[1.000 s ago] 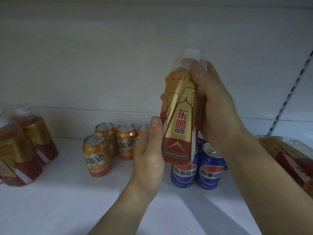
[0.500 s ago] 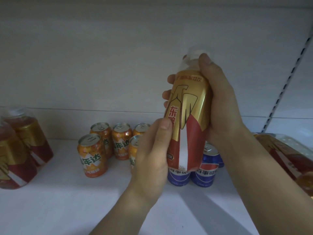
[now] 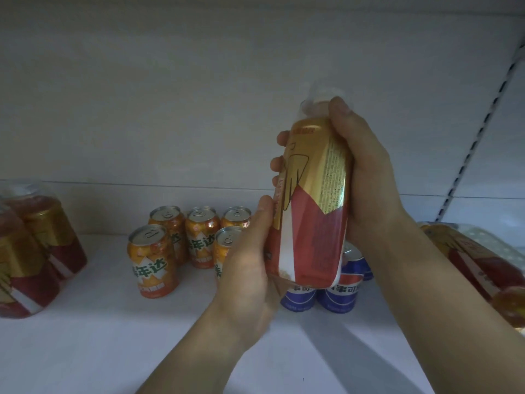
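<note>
Right hand (image 3: 366, 177) grips the bottle (image 3: 312, 200) upright above the shelf (image 3: 85, 336) (fingers wrapped behind); left hand (image 3: 250, 268) clasps its lower side. Cans (image 3: 153, 260) stand behind.

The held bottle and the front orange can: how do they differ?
The bottle is held above the shelf by the left hand and right hand; the front orange can stands on it, untouched. The bottle looks taller, clear-capped; the can is squat, with a pull-tab. Both are roughly upright.
</note>
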A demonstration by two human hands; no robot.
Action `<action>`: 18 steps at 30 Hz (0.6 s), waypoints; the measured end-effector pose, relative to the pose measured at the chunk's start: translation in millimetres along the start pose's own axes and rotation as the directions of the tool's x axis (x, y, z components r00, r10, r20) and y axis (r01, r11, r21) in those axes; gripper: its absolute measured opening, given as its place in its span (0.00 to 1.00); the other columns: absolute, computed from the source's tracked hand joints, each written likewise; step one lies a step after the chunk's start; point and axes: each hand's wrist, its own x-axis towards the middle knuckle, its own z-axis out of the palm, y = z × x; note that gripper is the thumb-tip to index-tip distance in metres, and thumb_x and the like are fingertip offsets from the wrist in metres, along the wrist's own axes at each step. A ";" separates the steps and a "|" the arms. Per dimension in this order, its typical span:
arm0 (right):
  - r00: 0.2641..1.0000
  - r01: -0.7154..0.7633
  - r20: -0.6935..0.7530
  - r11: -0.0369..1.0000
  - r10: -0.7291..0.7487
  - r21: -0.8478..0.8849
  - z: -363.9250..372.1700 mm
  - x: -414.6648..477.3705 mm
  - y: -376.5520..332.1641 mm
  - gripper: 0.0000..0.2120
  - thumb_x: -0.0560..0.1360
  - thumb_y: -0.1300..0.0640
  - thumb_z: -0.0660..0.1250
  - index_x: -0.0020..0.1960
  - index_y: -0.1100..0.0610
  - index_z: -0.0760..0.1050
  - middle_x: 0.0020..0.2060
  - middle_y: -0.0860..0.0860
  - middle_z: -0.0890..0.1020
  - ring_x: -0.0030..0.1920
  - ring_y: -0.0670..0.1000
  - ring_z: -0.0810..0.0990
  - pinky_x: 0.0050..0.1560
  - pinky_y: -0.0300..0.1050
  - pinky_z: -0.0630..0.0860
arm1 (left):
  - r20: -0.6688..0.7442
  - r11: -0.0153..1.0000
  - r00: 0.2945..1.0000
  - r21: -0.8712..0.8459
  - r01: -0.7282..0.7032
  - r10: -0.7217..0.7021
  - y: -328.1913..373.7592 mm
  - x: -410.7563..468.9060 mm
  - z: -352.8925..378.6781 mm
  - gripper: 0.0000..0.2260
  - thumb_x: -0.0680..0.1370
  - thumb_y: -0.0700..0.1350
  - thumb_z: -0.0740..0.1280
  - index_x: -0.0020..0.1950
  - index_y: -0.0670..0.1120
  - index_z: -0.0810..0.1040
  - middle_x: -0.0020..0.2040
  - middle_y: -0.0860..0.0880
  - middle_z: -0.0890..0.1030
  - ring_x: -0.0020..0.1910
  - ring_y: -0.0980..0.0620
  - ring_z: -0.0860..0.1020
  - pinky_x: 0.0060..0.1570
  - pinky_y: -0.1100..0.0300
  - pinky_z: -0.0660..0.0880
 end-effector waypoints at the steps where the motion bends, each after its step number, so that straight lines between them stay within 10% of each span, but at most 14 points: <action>1: 1.000 0.004 -0.012 1.000 -0.004 0.007 -0.5 -0.2 -0.4 0.17 0.76 0.45 0.66 0.56 0.57 0.78 0.47 0.59 0.84 0.42 0.59 0.85 0.43 0.52 0.82 | 0.014 0.998 1.000 0.060 -0.020 0.019 2.9 0.2 0.2 0.21 0.76 0.63 0.60 0.58 0.55 0.85 0.58 0.48 0.86 0.60 0.48 0.83 0.55 0.53 0.82; 10: 1.000 -0.029 0.012 0.998 0.029 -0.047 -1.6 -0.7 5.1 0.25 0.76 0.46 0.68 0.67 0.59 0.74 0.52 0.61 0.84 0.47 0.61 0.86 0.46 0.54 0.82 | -0.044 0.967 0.983 0.194 -0.166 0.177 -1.8 1.6 5.9 0.21 0.79 0.59 0.57 0.62 0.51 0.82 0.59 0.43 0.84 0.60 0.43 0.82 0.63 0.40 0.77; 18: 0.999 -0.038 -0.008 0.996 0.038 -0.076 -4.2 -2.0 3.0 0.23 0.76 0.43 0.67 0.62 0.60 0.76 0.49 0.60 0.85 0.44 0.60 0.86 0.42 0.53 0.82 | 0.042 0.997 0.998 0.052 0.050 -0.052 6.0 -0.7 -1.3 0.24 0.81 0.64 0.56 0.65 0.53 0.81 0.61 0.46 0.84 0.63 0.45 0.81 0.64 0.42 0.76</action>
